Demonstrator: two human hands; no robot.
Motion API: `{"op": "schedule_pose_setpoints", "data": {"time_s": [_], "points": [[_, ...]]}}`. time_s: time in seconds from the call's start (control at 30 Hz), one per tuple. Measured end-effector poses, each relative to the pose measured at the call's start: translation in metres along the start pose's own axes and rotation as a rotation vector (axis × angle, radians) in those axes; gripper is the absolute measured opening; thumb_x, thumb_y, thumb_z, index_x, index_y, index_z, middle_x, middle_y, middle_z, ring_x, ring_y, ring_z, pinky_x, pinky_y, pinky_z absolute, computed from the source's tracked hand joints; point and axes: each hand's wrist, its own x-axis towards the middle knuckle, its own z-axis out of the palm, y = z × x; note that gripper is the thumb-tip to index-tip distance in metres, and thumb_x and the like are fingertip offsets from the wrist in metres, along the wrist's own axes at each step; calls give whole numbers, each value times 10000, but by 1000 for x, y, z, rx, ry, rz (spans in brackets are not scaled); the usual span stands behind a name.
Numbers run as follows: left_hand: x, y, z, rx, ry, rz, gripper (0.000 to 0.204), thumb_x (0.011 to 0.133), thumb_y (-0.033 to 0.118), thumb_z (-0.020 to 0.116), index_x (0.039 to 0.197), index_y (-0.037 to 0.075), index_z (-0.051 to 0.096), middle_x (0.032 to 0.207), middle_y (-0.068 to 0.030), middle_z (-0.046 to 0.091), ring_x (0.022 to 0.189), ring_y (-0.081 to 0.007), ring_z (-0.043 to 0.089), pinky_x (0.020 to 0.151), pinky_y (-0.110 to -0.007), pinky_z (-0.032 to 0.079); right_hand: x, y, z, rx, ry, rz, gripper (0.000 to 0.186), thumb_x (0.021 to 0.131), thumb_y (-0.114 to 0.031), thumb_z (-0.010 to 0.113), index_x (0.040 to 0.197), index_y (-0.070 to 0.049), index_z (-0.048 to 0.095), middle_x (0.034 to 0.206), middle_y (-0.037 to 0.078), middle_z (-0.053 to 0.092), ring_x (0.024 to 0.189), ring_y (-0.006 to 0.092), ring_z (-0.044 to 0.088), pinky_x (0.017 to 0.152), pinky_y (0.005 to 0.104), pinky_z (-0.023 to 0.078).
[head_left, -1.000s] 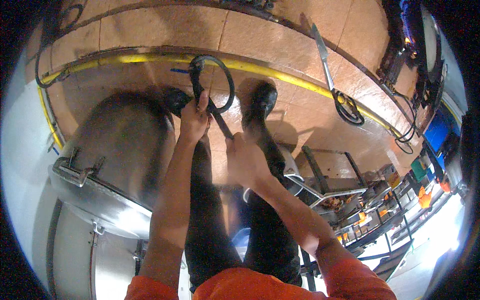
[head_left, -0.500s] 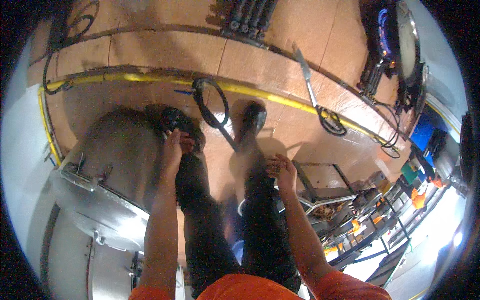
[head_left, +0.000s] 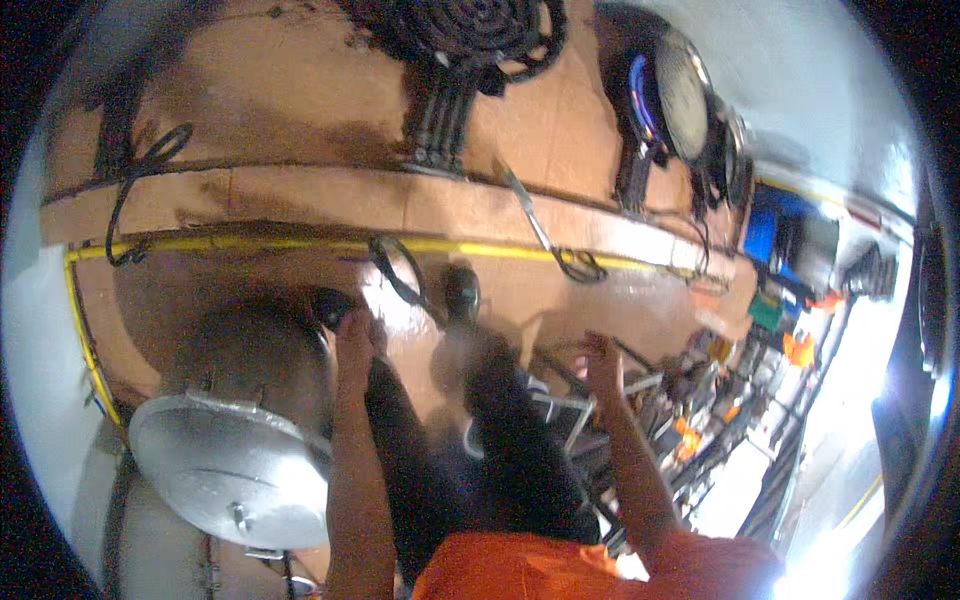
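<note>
My left hand (head_left: 358, 337) hangs beside a large metal pot (head_left: 250, 340), in front of my dark shoe; its fingers are loosely apart and a little blurred, with nothing seen in them. A domed silver lid (head_left: 230, 475) with a small handle covers the pot. On the other side, my right hand (head_left: 603, 365) hangs away from my leg, fingers loosely spread and empty. Nearest to it is a metal frame (head_left: 565, 415) standing low on the floor. Whether either hand touches anything is hard to tell through the blur.
Ahead runs a yellow pipe (head_left: 330, 245) along a tiled ledge. A hose loop (head_left: 400, 272) and a long-handled blade-like tool (head_left: 530, 210) lean there. Beyond stand a black burner (head_left: 480, 25) and a blue flame (head_left: 642, 95) beside a round pan (head_left: 683, 105). Cluttered shelves (head_left: 700, 420) stand at right.
The view has shifted, bringing the burner, the flame and the pot's lid more fully into sight. My right hand has swung outward, farther from my leg. My left hand stays near the pot.
</note>
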Motion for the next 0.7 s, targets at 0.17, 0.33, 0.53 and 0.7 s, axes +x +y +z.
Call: {"op": "schedule_pose_setpoints", "data": {"time_s": [0.17,0.33,0.53,0.7], "points": [[64,19,-43,-50,180,-115,292,981,320,480,1032,59,598,890,-58,639,774,-164,592,696,-311,476,85,-30,10,-213,-92,40,204,942,-204,532,1067,-46,568,836,63,635,597,111,591,461,230,451],[120,60,-42,436,-238,-141,411,975,400,478,1137,33,568,1024,-90,644,968,-221,594,901,-374,450,207,-87,115,-181,-394,-239,189,954,-179,490,979,-28,600,718,38,609,582,107,568,471,241,452],[244,24,-2,627,-325,192,500,943,409,522,1279,39,511,1197,-162,585,1095,-263,562,953,-403,435,315,-177,244,-805,-146,-604,295,957,-208,483,1141,-2,588,881,98,667,672,217,627,615,340,524],[306,9,36,1039,-391,540,609,943,474,479,1342,16,435,1270,-225,536,1163,-389,515,1006,-465,401,356,-183,292,117,-290,-51,379,971,-312,493,1229,-38,533,977,78,650,708,219,610,609,335,504]]}}
